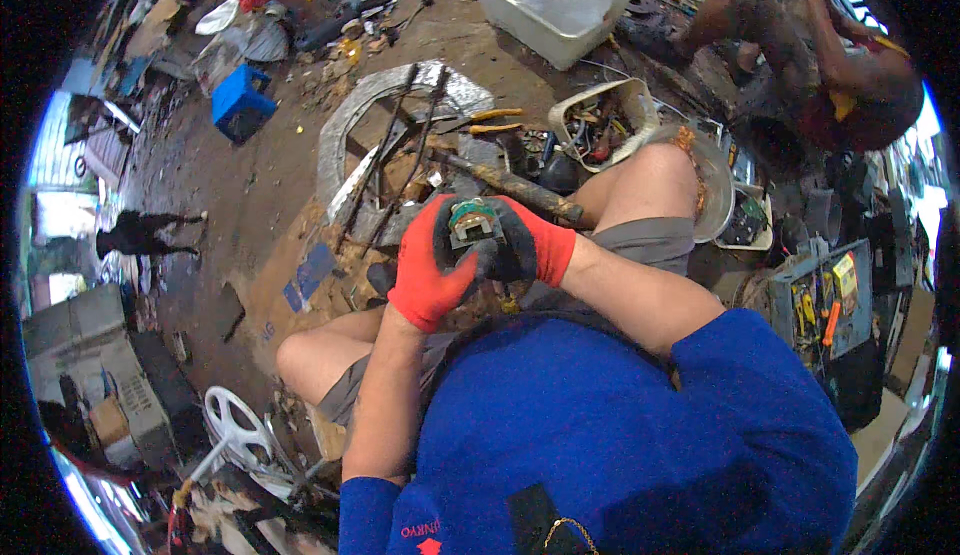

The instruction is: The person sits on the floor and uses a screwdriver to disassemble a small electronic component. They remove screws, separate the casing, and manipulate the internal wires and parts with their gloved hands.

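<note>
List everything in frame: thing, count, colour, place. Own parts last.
small motor part: 1, grey-green, held between both gloves
rusty bar: 1, brown, on ground beyond the hands
metal ring frame: 1, grey, centre ground
blue stool: 1, upper left
white tub: 1, top centre
toolbox: 1, grey, right
white wheel: 1, lower left
co-worker: 1, seated, upper right
left hand: red-and-black glove
right hand: red-and-black glove

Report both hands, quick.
Left hand: closed on the small green-and-metal motor part.
Right hand: closed on the same part.
</note>
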